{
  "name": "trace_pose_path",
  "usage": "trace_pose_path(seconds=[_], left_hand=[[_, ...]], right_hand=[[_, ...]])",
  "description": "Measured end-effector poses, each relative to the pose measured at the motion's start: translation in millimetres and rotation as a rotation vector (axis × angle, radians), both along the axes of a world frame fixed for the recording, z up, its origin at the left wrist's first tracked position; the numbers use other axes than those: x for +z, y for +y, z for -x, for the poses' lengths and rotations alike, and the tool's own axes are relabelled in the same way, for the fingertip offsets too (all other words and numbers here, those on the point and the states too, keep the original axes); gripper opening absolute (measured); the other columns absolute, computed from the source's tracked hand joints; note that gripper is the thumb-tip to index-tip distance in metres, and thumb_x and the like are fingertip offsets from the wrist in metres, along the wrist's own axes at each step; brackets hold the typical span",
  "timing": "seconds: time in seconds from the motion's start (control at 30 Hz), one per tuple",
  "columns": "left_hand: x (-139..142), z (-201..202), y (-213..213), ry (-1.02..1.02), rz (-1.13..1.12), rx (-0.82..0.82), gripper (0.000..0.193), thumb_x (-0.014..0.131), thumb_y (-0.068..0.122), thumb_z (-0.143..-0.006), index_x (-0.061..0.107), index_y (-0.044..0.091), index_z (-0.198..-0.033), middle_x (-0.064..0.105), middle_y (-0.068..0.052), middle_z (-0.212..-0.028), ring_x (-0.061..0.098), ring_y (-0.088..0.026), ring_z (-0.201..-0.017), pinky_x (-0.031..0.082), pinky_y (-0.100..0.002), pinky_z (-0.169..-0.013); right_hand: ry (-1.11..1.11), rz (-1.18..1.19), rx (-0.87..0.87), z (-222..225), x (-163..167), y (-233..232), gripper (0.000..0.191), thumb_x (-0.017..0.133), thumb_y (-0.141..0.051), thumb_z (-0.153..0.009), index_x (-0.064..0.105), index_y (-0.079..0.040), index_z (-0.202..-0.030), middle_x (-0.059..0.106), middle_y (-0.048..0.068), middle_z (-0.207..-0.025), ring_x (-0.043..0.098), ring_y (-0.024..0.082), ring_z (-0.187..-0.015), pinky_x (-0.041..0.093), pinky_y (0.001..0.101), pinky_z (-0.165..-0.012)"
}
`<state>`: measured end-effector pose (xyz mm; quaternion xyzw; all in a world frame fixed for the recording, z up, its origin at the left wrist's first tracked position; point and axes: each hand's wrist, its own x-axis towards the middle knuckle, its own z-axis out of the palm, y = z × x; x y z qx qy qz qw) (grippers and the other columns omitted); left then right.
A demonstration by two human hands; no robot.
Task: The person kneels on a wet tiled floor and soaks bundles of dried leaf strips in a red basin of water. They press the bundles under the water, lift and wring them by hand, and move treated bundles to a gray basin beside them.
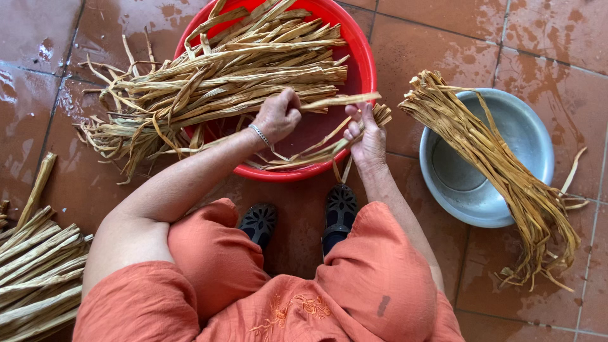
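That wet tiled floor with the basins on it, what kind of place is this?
Probably a home yard or washing area used for hand craft work. The reddish floor tiles are wet, a red plastic basin and a metal basin sit on them, and both hold long dried plant strips.

— What was that strip (335, 100) like?

— Long, flat, tan and dry-looking, lying nearly level over the red basin's (364, 69) rim, 1 end pinched in the closed left hand (277, 116).

— And the other strips (329, 149)?

— A thin bundle, perhaps 4 or 5, slanted across the basin's near edge, gripped by the right hand (367, 140).
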<state>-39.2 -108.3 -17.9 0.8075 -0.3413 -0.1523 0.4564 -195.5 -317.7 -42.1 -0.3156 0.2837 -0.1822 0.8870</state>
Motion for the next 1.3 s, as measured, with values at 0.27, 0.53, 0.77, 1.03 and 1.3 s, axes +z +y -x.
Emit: trace_pose_path(seconds=[0.27,0.53,0.77,1.03,1.3], left_hand=[[9,28,-10,0.291,-0.113,-0.323,0.039,0.061,0.016,-0.084,0.068,0.010,-0.122,0.074,-0.009,-0.079,0.072,-0.019,-0.074,0.058,-0.035,-0.068],[-5,28,-33,0.474,-0.286,-0.316,0.037,0.047,0.019,-0.093,0.075,0.006,-0.114,0.072,-0.010,-0.075,0.069,-0.018,-0.068,0.056,-0.034,-0.067],[-9,42,-57,0.232,0.044,-0.290,0.030,0.056,0.025,-0.097,0.071,0.000,-0.102,0.071,-0.017,-0.083,0.070,-0.025,-0.075,0.055,-0.038,-0.069],[-8,49,-79,0.031,-0.021,-0.294,0.032,0.049,0.023,-0.094,0.073,0.002,-0.096,0.073,-0.019,-0.090,0.072,-0.034,-0.083,0.056,-0.046,-0.076],[13,56,-77,0.310,-0.352,-0.428,0.035,0.046,0.026,-0.093,0.071,0.003,-0.083,0.074,-0.021,-0.086,0.074,-0.036,-0.080,0.061,-0.047,-0.072]], right_hand=[[-0.096,0.190,-0.061,7,24,7,0.017,0.068,-0.015,-0.105,0.064,-0.008,-0.120,0.068,0.005,-0.095,0.052,0.009,-0.063,0.043,0.0270,-0.055],[-0.105,0.167,-0.129,11,29,12,0.021,0.060,-0.019,-0.103,0.069,-0.004,-0.115,0.069,0.006,-0.091,0.055,0.010,-0.063,0.047,0.0273,-0.055],[0.031,0.387,-0.087,5,26,38,0.015,0.070,-0.012,-0.103,0.067,-0.006,-0.116,0.069,0.003,-0.101,0.060,0.007,-0.077,0.047,0.0228,-0.057],[-0.077,0.158,0.064,11,28,48,0.024,0.055,-0.020,-0.105,0.066,-0.002,-0.117,0.073,0.009,-0.112,0.070,0.015,-0.103,0.059,0.0320,-0.092],[-0.006,-0.035,-0.181,6,5,12,0.020,0.049,-0.023,-0.106,0.058,-0.005,-0.100,0.068,0.009,-0.090,0.072,0.026,-0.088,0.061,0.0484,-0.084]])
